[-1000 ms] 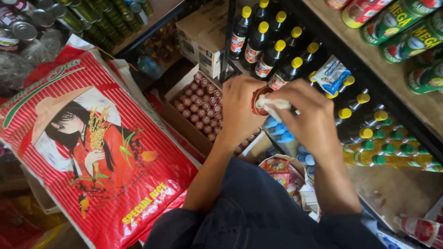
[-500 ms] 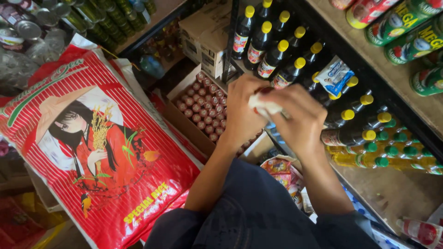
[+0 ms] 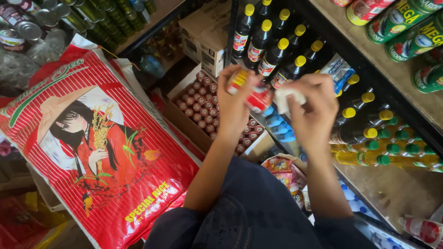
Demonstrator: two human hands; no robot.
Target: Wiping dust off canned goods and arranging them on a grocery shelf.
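Note:
My left hand (image 3: 235,106) holds a small red and yellow can (image 3: 251,90) up in front of me, above an open carton. My right hand (image 3: 316,110) sits just right of it and pinches a white cloth or wad (image 3: 288,99) against the can's side. Both hands hover in front of a dark shelf of black bottles with yellow caps (image 3: 277,46). My dark sleeves and lap fill the bottom of the view.
A big red striped rice sack (image 3: 101,152) leans at the left. A carton of red-capped bottles (image 3: 203,103) sits on the floor below the hands. Green-labelled cans (image 3: 406,23) lie on the upper right shelf, green-capped bottles (image 3: 397,150) further right, tins (image 3: 27,32) at top left.
Both hands stayed together in front of the shelf. The can has become more exposed in my left hand, and the white wad has shifted to its right side.

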